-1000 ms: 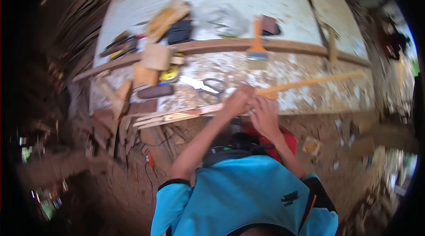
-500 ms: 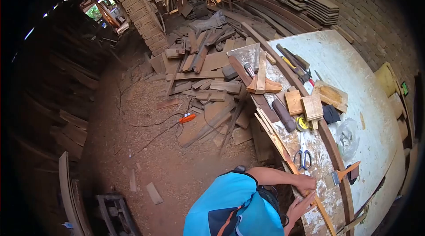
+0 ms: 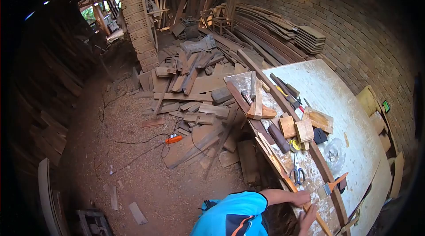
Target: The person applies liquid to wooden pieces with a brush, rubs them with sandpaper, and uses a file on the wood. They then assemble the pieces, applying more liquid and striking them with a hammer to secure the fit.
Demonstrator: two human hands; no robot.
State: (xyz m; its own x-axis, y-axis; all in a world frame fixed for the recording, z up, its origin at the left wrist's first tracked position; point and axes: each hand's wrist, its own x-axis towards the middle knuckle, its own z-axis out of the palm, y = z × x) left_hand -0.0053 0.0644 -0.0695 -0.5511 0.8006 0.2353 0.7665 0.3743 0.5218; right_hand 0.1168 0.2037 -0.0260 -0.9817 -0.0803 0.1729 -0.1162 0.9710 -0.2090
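My left hand (image 3: 301,198) is closed over a long thin wooden strip (image 3: 321,222) at the near edge of the workbench. Just below it, my right hand (image 3: 308,218) rests against the same strip, its fingers bent over it and partly hidden. Whether either palm covers a small item cannot be seen. A paintbrush (image 3: 333,185) with an orange handle lies to the right of my hands. Blue-handled scissors (image 3: 297,175) lie just above them, with a yellow tape measure (image 3: 295,145) farther up.
Wooden blocks (image 3: 304,130), a dark cylinder (image 3: 278,138), hand tools (image 3: 287,96) and a clear plastic bag (image 3: 334,154) lie on the workbench (image 3: 354,134). A curved dark wooden rail (image 3: 321,161) crosses it. Scrap wood (image 3: 190,99) and an orange object with a cord (image 3: 173,139) cover the floor.
My view has turned and tilted, so the bench sits lower and more of the brick wall shows. Both hands stay at the strip; the right hand's fingers look less stretched than before.
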